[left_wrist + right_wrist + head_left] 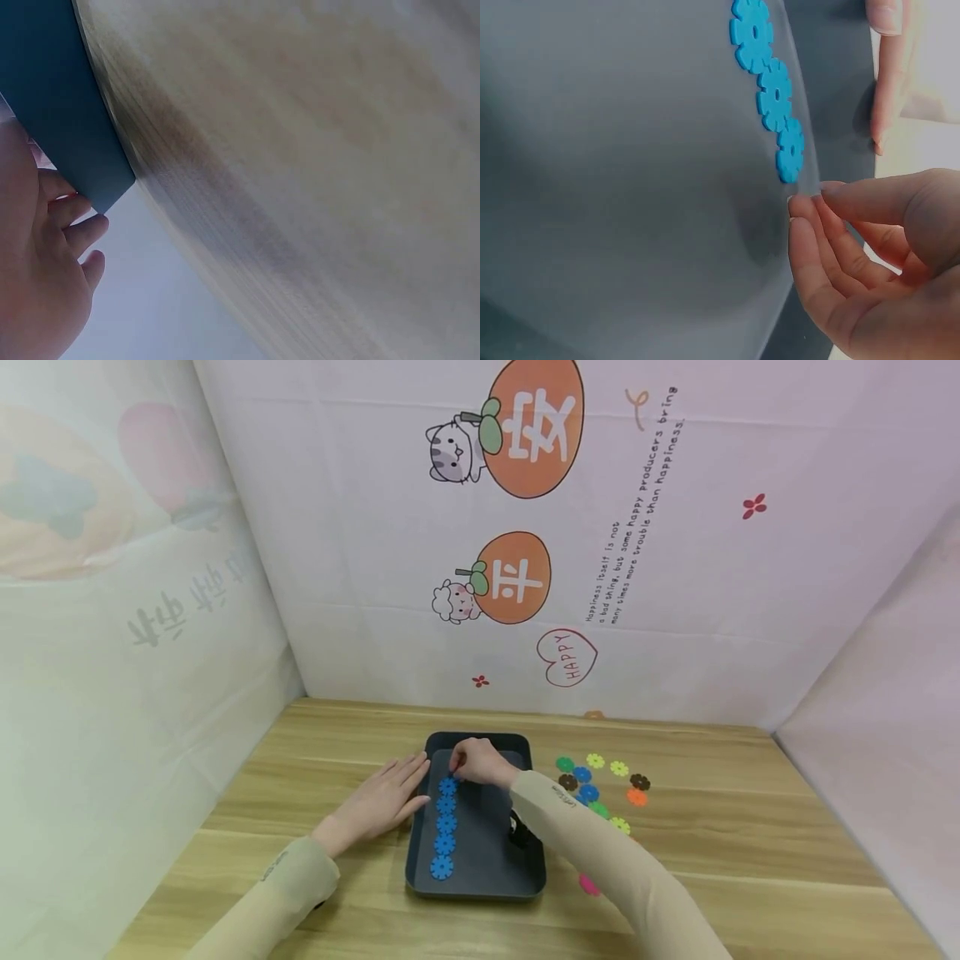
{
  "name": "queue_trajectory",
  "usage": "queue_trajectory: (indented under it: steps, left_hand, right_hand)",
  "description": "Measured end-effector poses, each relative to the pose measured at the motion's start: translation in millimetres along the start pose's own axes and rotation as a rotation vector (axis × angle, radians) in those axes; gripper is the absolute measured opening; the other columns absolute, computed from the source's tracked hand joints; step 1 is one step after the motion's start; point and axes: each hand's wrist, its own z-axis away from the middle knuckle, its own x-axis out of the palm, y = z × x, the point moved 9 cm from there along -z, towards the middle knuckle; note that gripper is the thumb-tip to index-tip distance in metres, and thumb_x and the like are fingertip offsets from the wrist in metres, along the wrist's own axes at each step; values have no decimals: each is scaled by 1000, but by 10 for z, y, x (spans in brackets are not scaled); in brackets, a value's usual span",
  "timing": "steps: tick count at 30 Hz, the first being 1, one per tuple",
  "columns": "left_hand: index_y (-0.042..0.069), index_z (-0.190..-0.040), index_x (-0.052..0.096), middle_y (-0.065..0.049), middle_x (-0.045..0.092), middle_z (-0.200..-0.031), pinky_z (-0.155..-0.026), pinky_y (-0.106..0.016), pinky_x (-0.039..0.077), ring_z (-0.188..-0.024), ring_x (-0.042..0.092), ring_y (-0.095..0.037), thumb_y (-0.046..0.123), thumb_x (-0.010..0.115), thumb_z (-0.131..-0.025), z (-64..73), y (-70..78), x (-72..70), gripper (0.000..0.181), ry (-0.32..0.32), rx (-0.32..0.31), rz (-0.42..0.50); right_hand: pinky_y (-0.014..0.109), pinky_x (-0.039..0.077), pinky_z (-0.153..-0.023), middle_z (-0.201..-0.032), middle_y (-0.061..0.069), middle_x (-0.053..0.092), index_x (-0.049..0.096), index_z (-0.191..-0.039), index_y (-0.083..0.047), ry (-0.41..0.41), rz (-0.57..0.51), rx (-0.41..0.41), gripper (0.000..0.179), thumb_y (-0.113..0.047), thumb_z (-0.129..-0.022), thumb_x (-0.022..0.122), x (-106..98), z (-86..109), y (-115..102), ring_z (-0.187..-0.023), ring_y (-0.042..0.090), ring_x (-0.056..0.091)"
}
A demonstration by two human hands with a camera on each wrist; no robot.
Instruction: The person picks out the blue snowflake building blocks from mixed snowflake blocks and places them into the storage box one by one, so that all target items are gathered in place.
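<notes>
Inside a dark grey tray (487, 881) lies an upright row of several blue notched plastic discs (445, 843), shaped like flowers, along the left side. My right hand (480, 762) is over the far end of this row. In the right wrist view its thumb and fingertips are drawn close together just past the last blue disc (790, 151); whether they pinch anything I cannot tell. My left hand (382, 795) lies with extended fingers against the tray's left rim. The left wrist view shows those fingers at the tray's outer wall (67, 97).
Right of the tray, loose notched discs in green, yellow (618, 768), blue, brown and orange (637, 797) are scattered on the wooden table (750, 843). A pink disc (589, 884) is partly covered by the right sleeve (600, 852). A printed white cloth (375, 568) hangs behind.
</notes>
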Motion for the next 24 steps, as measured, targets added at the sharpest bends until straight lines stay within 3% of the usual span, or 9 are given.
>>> queue_trajectory:
  steps: [13, 24]
  left_hand:
    - [1, -154, 33, -16, 31, -162, -123, -52, 28, -149, 34, -33, 43, 42, -105, 19, -22, 23, 65, 22, 5, 29]
    - [1, -154, 33, -16, 31, -162, -123, -52, 28, -149, 34, -33, 43, 42, -106, 13, -15, 31, 64, 16, 5, 16]
  right_hand:
    - [23, 54, -66, -88, 10, 72, 69, -93, -1, 39, -93, -46, 5, -3, -90, 68, -468, 381, 179, -72, 11, 63]
    - [29, 55, -67, -92, 12, 70, 67, -96, -1, 107, -101, 14, 7, -6, -92, 65, -872, 830, 728, -79, 15, 66]
